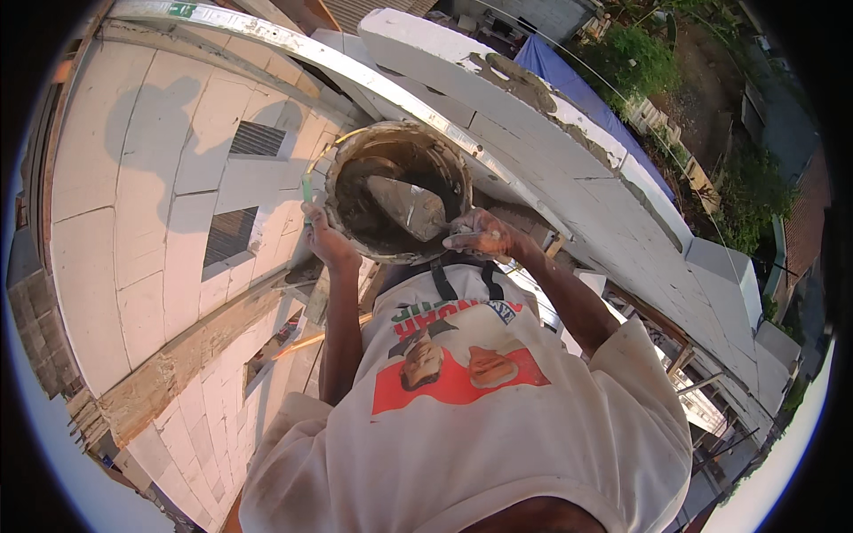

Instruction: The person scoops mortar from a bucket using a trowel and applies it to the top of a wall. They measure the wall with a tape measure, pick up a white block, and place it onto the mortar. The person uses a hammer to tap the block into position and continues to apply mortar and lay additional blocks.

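Note:
A round bucket (462, 173), crusted with grey mortar, is held up in front of my body. Dark wet mortar (355, 200) lies inside it. A metal trowel (407, 206) rests its smeared blade in the bucket's mouth. My left hand (330, 242) grips the bucket's left side near the rim, beside a yellow bail with a green sleeve (307, 188). My right hand (482, 234), dusted with mortar, is closed at the bucket's right rim, at the wide end of the trowel blade. Its fingers hide the trowel's handle.
A pale block wall (613, 191) runs diagonally on the right, with mortar (524, 80) along its top. A long light metal beam (293, 40) passes just beyond the bucket. Another block wall (160, 204) with openings stands left. Ground and shrubs (635, 67) lie far below right.

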{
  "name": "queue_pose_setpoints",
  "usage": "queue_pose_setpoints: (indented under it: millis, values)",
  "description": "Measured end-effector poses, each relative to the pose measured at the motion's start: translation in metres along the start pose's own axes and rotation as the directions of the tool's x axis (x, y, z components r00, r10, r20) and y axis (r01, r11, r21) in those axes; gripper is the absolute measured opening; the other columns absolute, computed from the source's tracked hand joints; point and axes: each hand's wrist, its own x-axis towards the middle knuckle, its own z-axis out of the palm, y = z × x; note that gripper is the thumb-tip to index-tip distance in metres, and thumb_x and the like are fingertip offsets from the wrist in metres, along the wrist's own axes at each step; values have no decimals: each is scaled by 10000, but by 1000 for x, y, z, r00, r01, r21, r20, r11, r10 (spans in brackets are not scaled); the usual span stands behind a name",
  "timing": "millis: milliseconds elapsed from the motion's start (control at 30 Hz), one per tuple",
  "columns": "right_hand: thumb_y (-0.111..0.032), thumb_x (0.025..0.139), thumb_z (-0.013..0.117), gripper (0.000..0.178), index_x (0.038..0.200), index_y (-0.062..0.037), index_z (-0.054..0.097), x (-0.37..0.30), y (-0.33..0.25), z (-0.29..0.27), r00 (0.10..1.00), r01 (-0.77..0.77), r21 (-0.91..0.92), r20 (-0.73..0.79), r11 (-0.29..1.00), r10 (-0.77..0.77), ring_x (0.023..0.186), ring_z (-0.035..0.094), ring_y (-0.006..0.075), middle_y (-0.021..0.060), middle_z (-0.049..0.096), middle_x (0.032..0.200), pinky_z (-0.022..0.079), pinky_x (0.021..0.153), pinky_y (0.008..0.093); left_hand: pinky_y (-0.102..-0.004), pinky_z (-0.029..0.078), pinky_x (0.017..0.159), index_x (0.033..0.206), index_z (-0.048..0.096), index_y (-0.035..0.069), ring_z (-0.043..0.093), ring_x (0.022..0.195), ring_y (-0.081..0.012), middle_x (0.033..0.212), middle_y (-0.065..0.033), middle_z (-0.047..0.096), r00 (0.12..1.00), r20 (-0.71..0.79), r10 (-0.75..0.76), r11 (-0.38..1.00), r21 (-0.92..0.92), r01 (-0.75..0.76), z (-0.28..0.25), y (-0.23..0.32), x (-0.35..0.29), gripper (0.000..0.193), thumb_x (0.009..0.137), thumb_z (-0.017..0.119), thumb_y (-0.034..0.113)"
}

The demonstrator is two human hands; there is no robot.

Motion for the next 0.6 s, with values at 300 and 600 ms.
queue_pose_setpoints:
  millis: [300,600]
  values:
    - [-192,901,621,229,964,27,592,-163,-32,-49,678,-130,-460,-688,878,-260,778,632,341,166,636,910,500,703,439,-434,479,1092,1488,389,-95,563,1283,-316,1452,-211,500,972,98,-214,977,-1,215,11,-6,-19,709,1082,451,484]
    - [-52,936,579,338,1254,58,545,-205,-15,-77,308,-904,-330,-943,271,-123,1034,702,367,195,618,1142,626,775,461,-417,509,1048,1437,425,-133,591,1232,-312,1401,-220,536,937,270,-220,974,17,224,25,-6,-40,748,1071,465,518]
